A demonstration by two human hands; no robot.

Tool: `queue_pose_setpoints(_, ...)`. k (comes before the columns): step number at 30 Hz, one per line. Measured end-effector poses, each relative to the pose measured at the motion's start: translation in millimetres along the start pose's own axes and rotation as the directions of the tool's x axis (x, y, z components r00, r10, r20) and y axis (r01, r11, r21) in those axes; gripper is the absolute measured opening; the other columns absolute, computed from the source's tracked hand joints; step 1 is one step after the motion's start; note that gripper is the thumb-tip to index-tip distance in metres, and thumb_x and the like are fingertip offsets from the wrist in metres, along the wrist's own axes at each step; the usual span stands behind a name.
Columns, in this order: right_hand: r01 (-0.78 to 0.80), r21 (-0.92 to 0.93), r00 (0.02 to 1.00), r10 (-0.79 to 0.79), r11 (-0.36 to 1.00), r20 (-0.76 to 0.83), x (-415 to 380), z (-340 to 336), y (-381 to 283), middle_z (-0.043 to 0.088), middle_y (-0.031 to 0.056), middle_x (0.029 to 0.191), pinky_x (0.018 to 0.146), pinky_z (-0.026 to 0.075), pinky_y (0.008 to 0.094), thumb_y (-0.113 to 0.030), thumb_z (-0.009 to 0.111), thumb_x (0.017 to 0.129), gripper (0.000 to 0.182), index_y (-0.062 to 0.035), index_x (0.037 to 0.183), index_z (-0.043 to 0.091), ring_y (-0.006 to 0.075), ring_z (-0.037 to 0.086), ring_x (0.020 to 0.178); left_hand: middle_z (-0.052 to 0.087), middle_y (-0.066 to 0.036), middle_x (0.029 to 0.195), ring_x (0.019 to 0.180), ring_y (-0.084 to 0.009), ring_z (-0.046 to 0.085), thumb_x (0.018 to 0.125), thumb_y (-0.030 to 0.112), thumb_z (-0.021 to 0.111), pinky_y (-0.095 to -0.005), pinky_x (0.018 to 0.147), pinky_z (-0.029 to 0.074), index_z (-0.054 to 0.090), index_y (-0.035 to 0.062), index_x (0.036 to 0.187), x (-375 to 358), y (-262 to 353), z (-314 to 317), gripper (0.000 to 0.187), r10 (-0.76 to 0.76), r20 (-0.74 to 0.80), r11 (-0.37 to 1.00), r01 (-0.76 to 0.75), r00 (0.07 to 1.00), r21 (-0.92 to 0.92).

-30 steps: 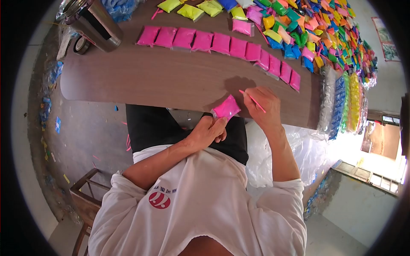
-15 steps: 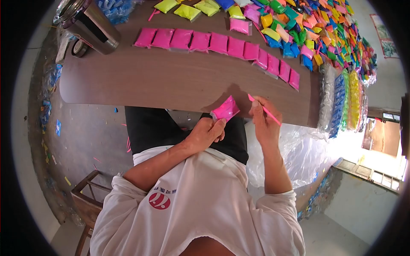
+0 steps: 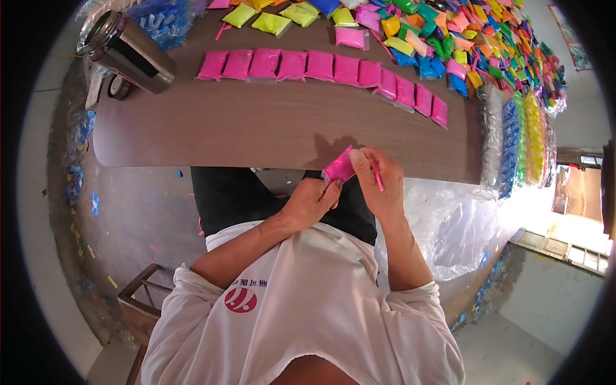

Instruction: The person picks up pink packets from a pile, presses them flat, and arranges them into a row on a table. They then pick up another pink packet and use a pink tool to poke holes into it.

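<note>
My left hand (image 3: 310,203) is closed on the lower end of a small pink packet (image 3: 339,167), held upright at the near edge of the table. With thumb and fingers curled, my right hand (image 3: 384,186) grips a thin pink plastic stick (image 3: 376,174). Its fingertips are right at the packet's upper right corner. Beyond both hands, a curved row of similar pink packets (image 3: 292,65) lies across the tabletop. A single pink packet (image 3: 350,38) rests behind that row.
A steel tumbler (image 3: 136,54) and a roll of tape (image 3: 118,87) stand at the table's left. Yellow packets (image 3: 272,24) lie at the back. Multicoloured packets (image 3: 443,38) are heaped at the back right, near strips of packets (image 3: 510,141) hanging over the edge. Clear plastic sheeting (image 3: 449,224) hangs below.
My right hand has moved left to the packet, and the stick has swung to a steeper angle in its grip. The packet looks narrower and more turned in my left hand.
</note>
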State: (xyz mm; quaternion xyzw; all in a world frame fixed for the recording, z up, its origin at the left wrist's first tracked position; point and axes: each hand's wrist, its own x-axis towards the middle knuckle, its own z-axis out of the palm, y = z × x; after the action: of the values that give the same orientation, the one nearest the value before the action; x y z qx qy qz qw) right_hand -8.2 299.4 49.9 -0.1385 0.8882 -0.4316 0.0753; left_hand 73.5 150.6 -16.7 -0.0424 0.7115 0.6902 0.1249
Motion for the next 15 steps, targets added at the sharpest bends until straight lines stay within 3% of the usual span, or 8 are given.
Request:
queue_pose_setpoints(1, -0.006, -0.049, 1.000, 0.007, 0.999, 0.006, 1, 0, -4, 0.063, 0.0050, 0.068, 0.054, 0.043, 0.0280, -0.030, 0.072, 0.095, 0.032, 0.0016, 0.099, 0.071, 0.0122, 0.054, 0.058, 0.054, -0.003, 0.059, 0.058, -0.0112, 0.051, 0.108, 0.038, 0.046, -0.0316, 0.057, 0.045, 0.061, -0.0014, 0.069, 0, -2, 0, 0.058, 0.003, 0.000, 1.000, -0.003, 1.000, 0.016)
queue_pose_setpoints(4, 0.013, -0.128, 1.000, -0.011, 0.992, 0.016, 3, 0, -8, 0.059, 0.0027, 0.065, 0.054, 0.042, 0.0278, -0.027, 0.078, 0.089, 0.030, 0.0021, 0.092, 0.069, 0.0104, 0.052, 0.057, 0.057, -0.013, 0.058, 0.055, -0.0231, 0.056, 0.106, 0.036, 0.048, -0.0385, 0.060, 0.047, 0.061, -0.0031, 0.069, 1, -1, 0, 0.055, 0.023, -0.007, 0.997, -0.023, 1.000, 0.072)
queue_pose_setpoints(6, 0.079, -0.088, 0.997, -0.077, 0.993, 0.021, 3, -1, -5, 0.058, 0.0005, 0.065, 0.053, 0.042, 0.0270, -0.021, 0.079, 0.087, 0.025, 0.0017, 0.091, 0.068, 0.0084, 0.052, 0.058, 0.056, -0.011, 0.058, 0.054, -0.0204, 0.055, 0.106, 0.036, 0.049, -0.0371, 0.058, 0.046, 0.062, -0.0025, 0.071, 0, -2, 1, 0.053, 0.023, 0.012, 0.995, -0.024, 1.000, 0.095)
queue_pose_setpoints(10, -0.019, 0.263, 0.998, 0.003, 0.965, 0.064, -2, -5, 7, 0.065, 0.0024, 0.075, 0.058, 0.046, 0.0242, -0.005, 0.070, 0.087, 0.008, 0.0013, 0.090, 0.066, 0.0078, 0.057, 0.063, 0.056, -0.001, 0.067, 0.062, -0.0099, 0.050, 0.106, 0.038, 0.050, -0.0305, 0.059, 0.044, 0.063, 0.0005, 0.077, 0, -9, -2, 0.049, 0.025, 0.098, 1.000, -0.023, 0.995, -0.020)
queue_pose_setpoints(15, -0.090, 0.594, 0.995, 0.045, 0.799, 0.090, -3, -12, 27, 0.068, 0.0012, 0.096, 0.073, 0.049, 0.0211, 0.004, 0.064, 0.088, 0.016, 0.0016, 0.104, 0.068, 0.0059, 0.059, 0.082, 0.060, 0.000, 0.073, 0.069, -0.0090, 0.053, 0.104, 0.044, 0.054, -0.0274, 0.064, 0.043, 0.063, 0.0035, 0.076, -3, -3, -11, 0.050, -0.083, 0.242, 0.970, 0.134, 0.967, -0.202)
